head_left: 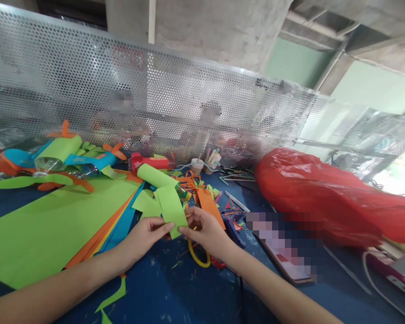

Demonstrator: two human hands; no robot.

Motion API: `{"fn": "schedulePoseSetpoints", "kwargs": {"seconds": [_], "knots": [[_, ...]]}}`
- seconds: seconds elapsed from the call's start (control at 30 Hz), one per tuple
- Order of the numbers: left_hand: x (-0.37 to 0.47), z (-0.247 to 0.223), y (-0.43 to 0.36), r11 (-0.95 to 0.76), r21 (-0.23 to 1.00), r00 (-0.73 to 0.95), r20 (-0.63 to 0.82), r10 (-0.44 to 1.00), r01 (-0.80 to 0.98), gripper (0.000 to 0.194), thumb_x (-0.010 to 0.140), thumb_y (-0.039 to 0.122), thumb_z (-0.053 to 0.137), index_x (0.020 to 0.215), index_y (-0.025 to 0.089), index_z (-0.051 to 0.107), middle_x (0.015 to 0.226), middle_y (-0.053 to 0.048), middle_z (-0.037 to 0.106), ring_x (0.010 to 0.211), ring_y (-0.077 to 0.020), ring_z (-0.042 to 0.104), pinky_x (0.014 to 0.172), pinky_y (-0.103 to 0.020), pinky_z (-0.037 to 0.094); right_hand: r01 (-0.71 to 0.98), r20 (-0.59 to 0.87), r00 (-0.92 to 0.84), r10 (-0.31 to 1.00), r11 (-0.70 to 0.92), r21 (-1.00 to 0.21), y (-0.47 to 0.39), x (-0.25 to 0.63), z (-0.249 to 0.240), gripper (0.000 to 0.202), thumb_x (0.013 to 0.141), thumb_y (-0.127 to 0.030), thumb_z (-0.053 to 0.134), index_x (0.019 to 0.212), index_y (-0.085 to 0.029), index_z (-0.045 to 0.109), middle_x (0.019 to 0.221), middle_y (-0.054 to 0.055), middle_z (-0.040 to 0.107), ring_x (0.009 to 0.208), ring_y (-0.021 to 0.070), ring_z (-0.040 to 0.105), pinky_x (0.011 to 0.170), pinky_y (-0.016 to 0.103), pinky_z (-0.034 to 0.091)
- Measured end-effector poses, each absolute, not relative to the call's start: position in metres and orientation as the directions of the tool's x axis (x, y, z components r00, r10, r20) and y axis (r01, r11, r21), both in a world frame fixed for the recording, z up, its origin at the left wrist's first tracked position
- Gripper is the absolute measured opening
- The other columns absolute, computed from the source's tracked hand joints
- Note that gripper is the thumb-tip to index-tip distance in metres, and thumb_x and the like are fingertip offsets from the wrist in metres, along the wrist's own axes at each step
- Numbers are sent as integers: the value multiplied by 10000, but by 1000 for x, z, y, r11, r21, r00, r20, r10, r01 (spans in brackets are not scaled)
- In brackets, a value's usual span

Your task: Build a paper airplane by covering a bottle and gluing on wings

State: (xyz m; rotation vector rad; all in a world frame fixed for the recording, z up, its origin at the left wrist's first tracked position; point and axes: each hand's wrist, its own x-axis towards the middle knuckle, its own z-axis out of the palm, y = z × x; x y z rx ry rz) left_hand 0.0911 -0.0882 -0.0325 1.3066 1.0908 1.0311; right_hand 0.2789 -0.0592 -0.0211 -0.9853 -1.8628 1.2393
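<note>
A strip of lime-green paper (171,208) is held up between my two hands over the blue table. My left hand (150,234) pinches its lower left edge between thumb and fingers. On the lower right edge, my right hand (204,229) pinches the same strip. Right behind it lie a bottle wrapped in green paper (157,176) and loose green paper pieces (145,202). An orange paper piece (209,204) lies just beyond my right hand. Below that hand, yellow scissor handles (200,256) show in part.
Large stacked coloured sheets (54,229) spread on the left, with paper-covered bottle models (59,150) behind. A red plastic bag (317,198) bulges at right, beside a blurred flat object (280,247). Cups of pens (212,162) stand before a perforated metal screen (189,99); people sit behind it.
</note>
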Motion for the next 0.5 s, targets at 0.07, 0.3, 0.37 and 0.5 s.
{"fn": "schedulePoseSetpoints", "kwargs": {"seconds": [0.07,0.3,0.37,0.5], "knots": [[91,-35,-87,30,999,186,-34,982,26,324,723,445,698,571,160,676,531,19,601,564,-152,519,575,-244,388,212,128,-479,868,256,-943,-59,279,-21,293,728,-301,716,908,-196,510,631,-61,589,566,119,588,570,247,442],[91,-46,-81,66,992,206,-43,978,-105,385,689,530,717,693,146,736,691,-52,727,713,-221,654,740,-317,498,161,149,-459,876,247,-955,-58,277,-21,267,777,-396,653,917,-214,518,698,-41,605,550,121,612,524,240,466],[92,-45,-82,77,986,214,-44,976,-148,388,693,538,714,706,151,735,721,-59,740,743,-227,670,768,-329,512,151,156,-454,877,248,-957,-58,278,-19,237,788,-377,633,916,-207,529,711,-31,612,552,118,609,523,235,466],[92,-43,-84,94,975,225,-47,973,-201,361,710,499,724,741,139,740,762,-74,751,762,-221,679,787,-331,522,141,157,-429,889,238,-961,-57,279,-15,221,799,-317,592,976,-199,531,776,-5,628,567,119,610,494,223,456]]}}
